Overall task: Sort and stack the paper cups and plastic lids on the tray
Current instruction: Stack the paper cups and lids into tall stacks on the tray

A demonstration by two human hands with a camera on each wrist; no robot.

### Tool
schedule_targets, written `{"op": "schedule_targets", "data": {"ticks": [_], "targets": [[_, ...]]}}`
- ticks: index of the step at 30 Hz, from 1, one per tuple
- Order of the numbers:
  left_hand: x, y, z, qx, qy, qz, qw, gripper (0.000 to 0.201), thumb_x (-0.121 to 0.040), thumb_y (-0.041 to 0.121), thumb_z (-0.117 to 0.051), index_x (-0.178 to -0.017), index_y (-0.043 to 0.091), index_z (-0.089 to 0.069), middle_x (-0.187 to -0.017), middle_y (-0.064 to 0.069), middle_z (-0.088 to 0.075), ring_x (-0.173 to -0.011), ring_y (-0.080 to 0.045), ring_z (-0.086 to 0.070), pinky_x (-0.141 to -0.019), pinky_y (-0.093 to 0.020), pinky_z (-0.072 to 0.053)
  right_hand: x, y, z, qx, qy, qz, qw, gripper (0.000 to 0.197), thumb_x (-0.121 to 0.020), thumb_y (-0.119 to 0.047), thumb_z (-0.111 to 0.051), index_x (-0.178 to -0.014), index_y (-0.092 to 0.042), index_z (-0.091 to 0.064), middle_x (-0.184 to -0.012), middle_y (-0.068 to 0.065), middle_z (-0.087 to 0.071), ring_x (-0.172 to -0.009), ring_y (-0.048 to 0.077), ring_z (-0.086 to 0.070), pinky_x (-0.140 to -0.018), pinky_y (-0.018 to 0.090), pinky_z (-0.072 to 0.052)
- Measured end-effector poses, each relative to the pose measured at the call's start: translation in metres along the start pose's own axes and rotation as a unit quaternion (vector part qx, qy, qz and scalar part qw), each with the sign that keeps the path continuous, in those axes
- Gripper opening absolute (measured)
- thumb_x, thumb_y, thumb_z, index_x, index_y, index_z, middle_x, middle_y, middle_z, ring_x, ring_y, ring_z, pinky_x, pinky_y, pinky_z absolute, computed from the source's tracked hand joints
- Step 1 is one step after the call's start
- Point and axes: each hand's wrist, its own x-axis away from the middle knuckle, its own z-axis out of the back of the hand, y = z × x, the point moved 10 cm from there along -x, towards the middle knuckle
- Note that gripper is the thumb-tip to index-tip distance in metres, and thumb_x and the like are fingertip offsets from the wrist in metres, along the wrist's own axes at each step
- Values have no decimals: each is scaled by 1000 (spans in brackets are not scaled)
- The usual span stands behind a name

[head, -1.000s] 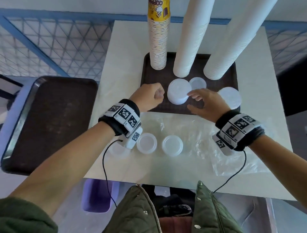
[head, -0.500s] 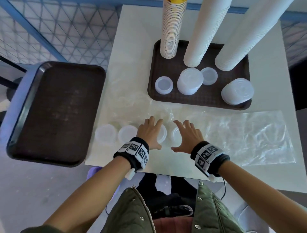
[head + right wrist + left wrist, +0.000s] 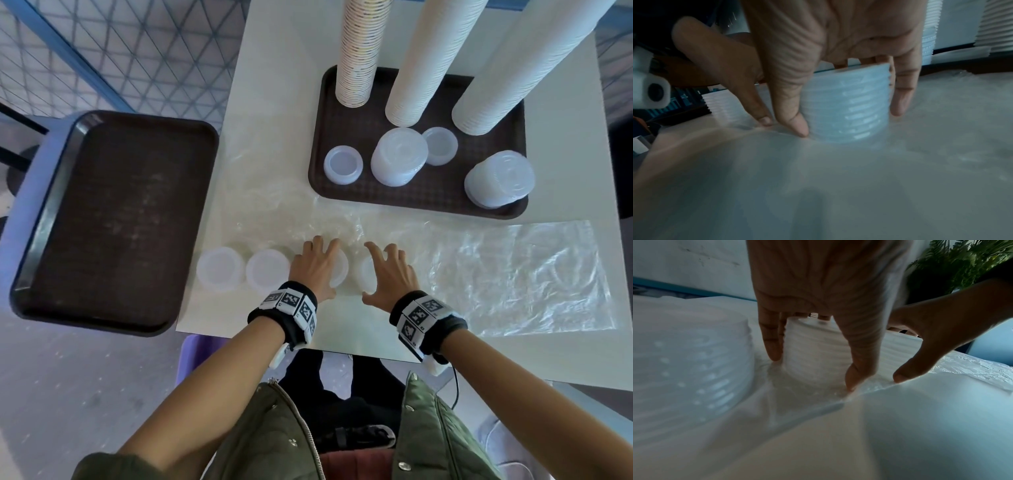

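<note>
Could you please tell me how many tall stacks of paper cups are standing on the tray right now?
3: a printed stack at the tray's back left, a white stack in the middle, another white stack at the back right.

A white tabletop [image 3: 274, 102] is seen beside a blue-framed mesh fence [image 3: 102, 51]; a leafy plant [image 3: 962, 264] is glimpsed behind.

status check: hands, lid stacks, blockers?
Left hand grips one lid stack on the table; right hand grips the next lid stack. Two more stacks wait left. Tray path looks clear.
</note>
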Motion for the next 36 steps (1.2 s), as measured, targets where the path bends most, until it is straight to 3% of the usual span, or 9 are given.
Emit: {"op": "schedule_targets", "data": {"ticks": [11, 17, 20, 24, 29, 36], "targets": [[-4, 1, 6, 15, -7, -12, 1000, 88, -61, 27, -78, -131, 12, -28, -122, -17, -38, -110, -32, -40, -73, -33, -44, -1, 10, 10, -76, -1, 6, 997, 87, -62, -33, -77, -135, -23, -30, -122, 10, -41, -113, 27, -42, -82, 33, -46], [-6, -3, 12, 64, -33, -2, 997, 89, -60, 31, -79, -130, 13, -27, -123, -16, -40, -112, -32, -42, -82, -37, -45, -3, 23, 20, -160, -4, -3, 987, 83, -58, -31, -79, -127, -24, -32, -106, 4, -43, -100, 25, -49, -83, 33, -45], [-8, -3, 16, 77, -57, -1, 995, 88, -61, 35, -78, -130, 15, -27, -122, -16, -43, -111, -33, -46, -85, -37, -44, -4, 30, 22, -193, -15, -5, 981, 82, -58, -30, -79, -125, -27, -31, -107, 3, -46, -91, 25, -52, -79, 31, -43], [-9, -6, 22, 113, -87, 12, 990, 87, -63, 39, -78, -130, 18, -28, -121, -14, -46, -108, -35, -51, -86, -38, -47, -3, 42, 30, -252, -19, -6, 967, 78, -60, -28, -80, -121, -29, -32, -112, 4, -50, -95, 25, -51, -78, 31, -40], [-11, -10, 31, 135, -100, 23, 986, 84, -65, 40, -76, -130, 19, -28, -120, -11, -49, -108, -32, -51, -83, -36, -44, 1, 64, 54, -311, -12, -6, 950, 72, -65, -20, -80, -121, -24, -36, -100, 4, -51, -92, 25, -50, -77, 32, -40], [-17, -1, 52, 188, -31, 8, 982, 83, -62, 35, -79, -127, 20, -30, -120, -8, -49, -105, -27, -51, -84, -36, -46, -17, 110, 134, -315, 98, -33, 944, 74, -66, -17, -81, -127, -14, -37, -116, 3, -47, -102, 21, -45, -83, 31, -38]]}}
